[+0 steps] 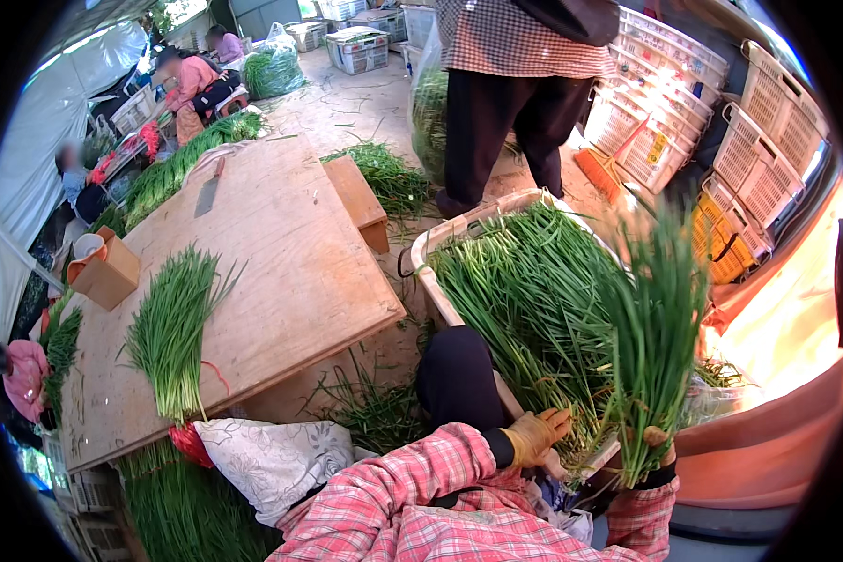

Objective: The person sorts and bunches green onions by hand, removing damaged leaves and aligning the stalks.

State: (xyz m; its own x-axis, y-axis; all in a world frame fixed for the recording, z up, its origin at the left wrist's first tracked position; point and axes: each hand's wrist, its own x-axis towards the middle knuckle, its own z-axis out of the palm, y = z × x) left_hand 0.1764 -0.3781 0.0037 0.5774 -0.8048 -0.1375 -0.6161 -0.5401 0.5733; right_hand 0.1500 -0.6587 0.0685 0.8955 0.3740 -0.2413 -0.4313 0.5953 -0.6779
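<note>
My left hand [536, 437], in a yellowish glove, rests with fingers extended on the stem ends of green chives [527, 281] that fill a large pale plastic crate [441, 291]. To its right, my right hand [657, 437] grips an upright bunch of chives [653, 337] near the stem ends; its leaves look blurred. Another bunch of chives [175, 323] lies on the wooden table [288, 260] at the left, beside red ties [191, 442] at the table's edge.
A cleaver [208, 195] and a cardboard box [109, 272] are on the table. A wooden stool [355, 200] stands beside it. A person [513, 112] stands beyond the crate. Stacked crates [646, 105] and a broom [599, 172] are at the right. Several people sit at the far left.
</note>
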